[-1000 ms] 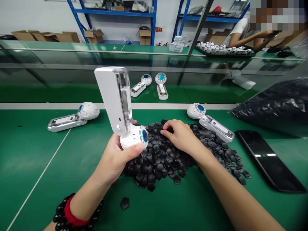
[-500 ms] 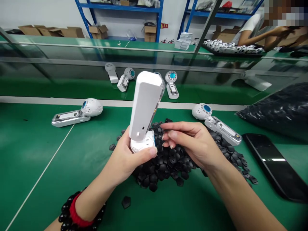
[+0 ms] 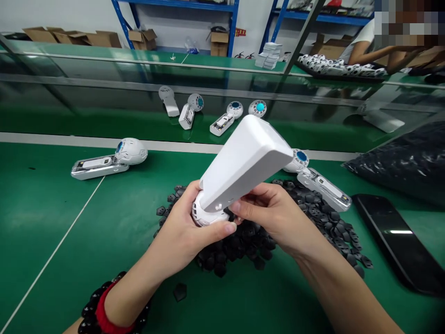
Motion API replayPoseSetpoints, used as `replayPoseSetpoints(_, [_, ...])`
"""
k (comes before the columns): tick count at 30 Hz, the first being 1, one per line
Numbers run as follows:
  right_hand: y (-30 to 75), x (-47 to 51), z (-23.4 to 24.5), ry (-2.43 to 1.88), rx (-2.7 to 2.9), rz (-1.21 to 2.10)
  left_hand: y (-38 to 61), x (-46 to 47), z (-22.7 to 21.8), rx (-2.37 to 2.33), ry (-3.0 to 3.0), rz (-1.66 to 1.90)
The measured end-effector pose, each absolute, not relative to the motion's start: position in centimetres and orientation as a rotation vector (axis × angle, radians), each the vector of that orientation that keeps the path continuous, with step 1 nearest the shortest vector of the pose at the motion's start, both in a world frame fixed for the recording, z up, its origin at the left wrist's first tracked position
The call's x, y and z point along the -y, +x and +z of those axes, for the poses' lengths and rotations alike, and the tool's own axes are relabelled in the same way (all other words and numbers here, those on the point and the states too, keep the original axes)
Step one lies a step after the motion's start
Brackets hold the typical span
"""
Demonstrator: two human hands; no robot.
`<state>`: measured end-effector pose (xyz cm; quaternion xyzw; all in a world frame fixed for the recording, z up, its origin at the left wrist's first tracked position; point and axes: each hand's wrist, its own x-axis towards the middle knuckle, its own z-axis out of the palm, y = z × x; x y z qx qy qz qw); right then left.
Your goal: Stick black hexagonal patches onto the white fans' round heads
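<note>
My left hand is closed round the round head of a white plastic device, whose long boxy body tilts up to the right. At the head's right side, my right hand pinches a small black piece, mostly hidden by the thumb and the device. Under both hands spreads a heap of black pentagonal pieces. One loose black pentagon lies nearer to me, apart from the heap.
Similar white devices lie at left and right; several more stand beyond the pale strip. A black phone-shaped object and a black plastic bag are at right. Across the glass, a person's arm rests near a tray of black-and-white balls.
The held device has tipped to the right, its body now leaning over my right hand. My right hand has come in from the right, bringing its fingers against the device's head.
</note>
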<state>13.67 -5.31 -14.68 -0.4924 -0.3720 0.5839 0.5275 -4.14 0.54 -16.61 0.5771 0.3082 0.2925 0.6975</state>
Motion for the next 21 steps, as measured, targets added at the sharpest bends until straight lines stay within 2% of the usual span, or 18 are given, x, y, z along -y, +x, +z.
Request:
replayPoseSetpoints(16, [12.5, 5.2, -15.0, -1.221, 0.949, 1.465, -4.4, -0.8, -17.0, -0.706, 1.259, 0.676])
replayPoseSetpoints(21, [12.7, 5.3, -15.0, -1.106, 0.941, 1.498, -4.4, -0.7, -17.0, -0.693, 1.236, 0.707])
